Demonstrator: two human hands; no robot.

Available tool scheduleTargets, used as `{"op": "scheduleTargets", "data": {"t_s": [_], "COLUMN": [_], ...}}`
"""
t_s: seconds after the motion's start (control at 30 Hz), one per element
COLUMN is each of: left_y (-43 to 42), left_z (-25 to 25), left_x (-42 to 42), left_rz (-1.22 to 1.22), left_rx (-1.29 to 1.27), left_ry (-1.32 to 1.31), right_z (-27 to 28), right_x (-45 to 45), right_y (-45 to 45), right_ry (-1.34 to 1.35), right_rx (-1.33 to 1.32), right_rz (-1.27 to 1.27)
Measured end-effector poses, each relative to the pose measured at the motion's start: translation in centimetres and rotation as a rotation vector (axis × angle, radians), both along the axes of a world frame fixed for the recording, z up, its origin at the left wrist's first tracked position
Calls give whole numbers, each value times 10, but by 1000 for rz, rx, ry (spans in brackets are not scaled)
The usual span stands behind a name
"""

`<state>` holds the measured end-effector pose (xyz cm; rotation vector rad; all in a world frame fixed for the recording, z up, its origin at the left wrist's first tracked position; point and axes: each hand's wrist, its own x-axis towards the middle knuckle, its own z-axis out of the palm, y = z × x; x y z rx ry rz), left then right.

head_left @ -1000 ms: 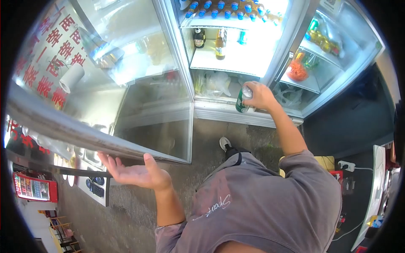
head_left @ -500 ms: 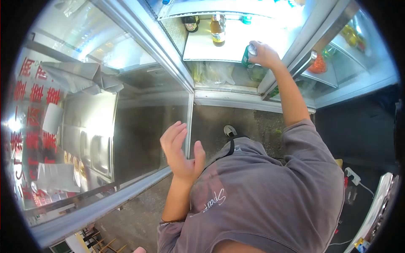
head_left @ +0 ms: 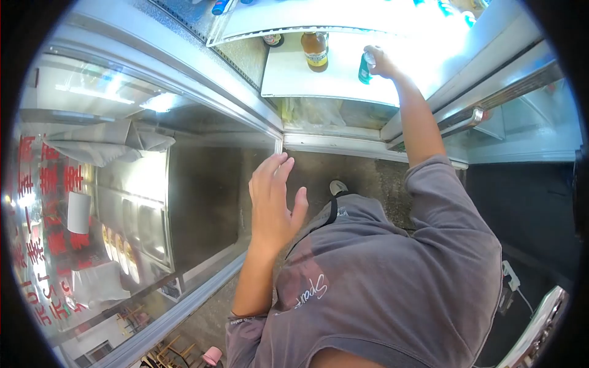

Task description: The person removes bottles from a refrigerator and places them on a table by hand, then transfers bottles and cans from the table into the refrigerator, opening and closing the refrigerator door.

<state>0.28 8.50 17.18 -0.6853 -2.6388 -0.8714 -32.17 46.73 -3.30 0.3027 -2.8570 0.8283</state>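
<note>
My right hand (head_left: 383, 62) is closed around the top of a green can (head_left: 365, 69) over the white refrigerator shelf (head_left: 285, 76). I cannot tell whether the can's base touches the shelf. To its left, an amber glass bottle (head_left: 315, 54) with a yellow and white label stands upright. Part of a dark bottle (head_left: 273, 40) shows farther left, its top hidden by the shelf above. My left hand (head_left: 273, 199) hangs in front of my body beside the opened glass door (head_left: 208, 178), fingers apart and holding nothing.
An upper shelf (head_left: 294, 27) carries blue items, blurred by glare. Filled plastic bags (head_left: 313, 112) lie below the white shelf. A metal door handle (head_left: 463, 121) stands to the right of my arm. Lower right, a white power strip (head_left: 510, 276) trails a cord.
My right hand has carried the green can from the shelf's front edge inward over the shelf. My left hand has risen slightly and stays open. The view has shifted a little.
</note>
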Motion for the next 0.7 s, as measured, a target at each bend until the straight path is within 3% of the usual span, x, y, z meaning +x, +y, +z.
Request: {"op": "scheduleTargets", "data": {"t_s": [0.3,0.4,0.47,0.53,0.6,0.67,0.7], "left_y": [18,33,38,43,47,55,58], "left_z": [10,18,17,14,11,9,11], "left_x": [-88,-122,-143,-163,-181,-198,-203], "left_rz": [-116,-141,-181,-207,-221,-183,-165], "left_rx": [-84,-114,-107,-116,-147,-184,-202], "left_ry": [60,111,150,183,209,248,267], "right_z": [-2,-29,-44,-28,-49,-91,-94], "right_x": [-25,-21,-2,45,68,74,80], "right_y": [6,-1,-18,-40,-45,-45,-56], "right_ry": [-78,134,153,-14,-282,-347,-305], "right_rx": [113,172,-191,-335,-283,-679,-1090], "right_rz": [-100,-289,-493,-612,-553,-559,-630]}}
